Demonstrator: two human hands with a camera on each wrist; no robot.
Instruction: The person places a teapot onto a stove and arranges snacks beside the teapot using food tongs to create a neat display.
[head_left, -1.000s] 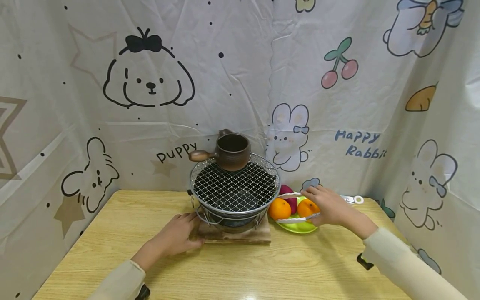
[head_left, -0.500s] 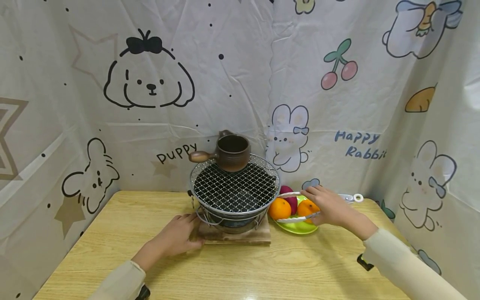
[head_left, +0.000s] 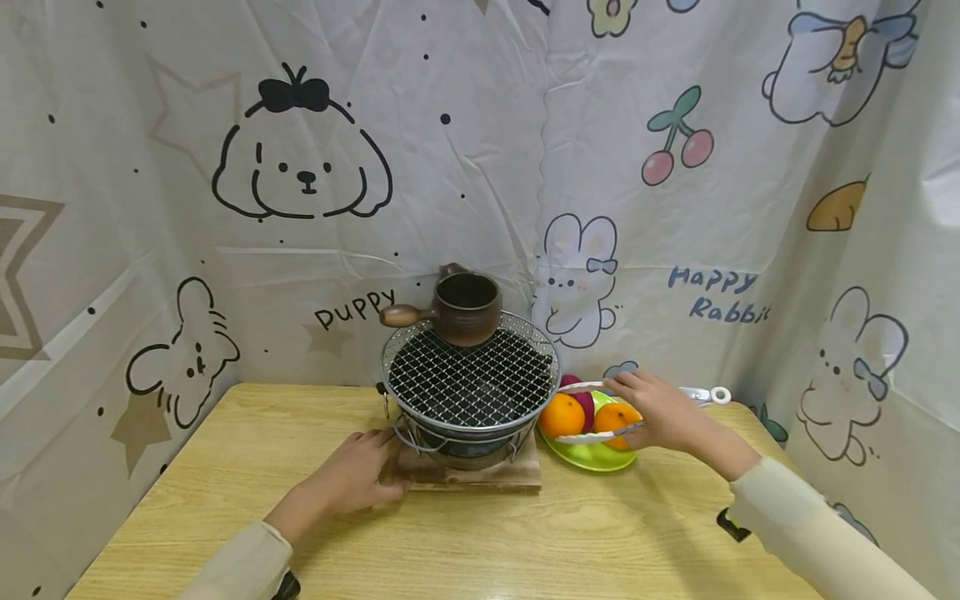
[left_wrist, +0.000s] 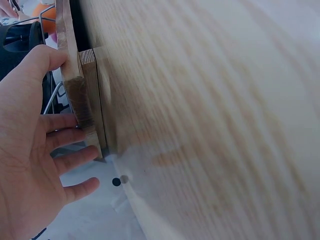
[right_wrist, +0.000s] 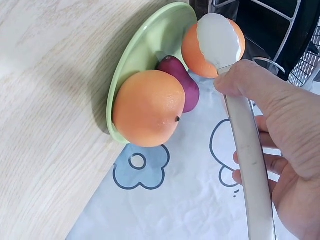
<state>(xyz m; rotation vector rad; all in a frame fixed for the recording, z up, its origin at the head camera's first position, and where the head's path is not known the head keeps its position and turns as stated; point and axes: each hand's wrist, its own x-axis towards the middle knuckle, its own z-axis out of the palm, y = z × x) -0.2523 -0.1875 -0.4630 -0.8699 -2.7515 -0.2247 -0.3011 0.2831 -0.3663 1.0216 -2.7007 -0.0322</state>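
Observation:
In the head view my right hand [head_left: 663,417] grips a pair of tongs [right_wrist: 254,170]. Their two arms stand apart, one on each side of the left orange [head_left: 561,415], and in the right wrist view a white scalloped tip overlaps it. A second orange [right_wrist: 150,107] and a purple-red, pear-shaped fruit [right_wrist: 181,82] share the green plate [head_left: 592,456] with it. My left hand [head_left: 360,471] rests at the left front corner of a wooden board [head_left: 472,475]. Its fingers and thumb touch the board's edge, as the left wrist view shows.
On the board stands a round grill [head_left: 471,383] with a wire mesh top. A brown clay pot [head_left: 467,317] with a side handle sits at the back of the mesh. Behind the wooden table [head_left: 465,542] hangs a printed cloth [head_left: 465,167].
The head view has tilted up slightly, so the scene sits a little lower. Both hands, the tongs and the fruit keep the same places.

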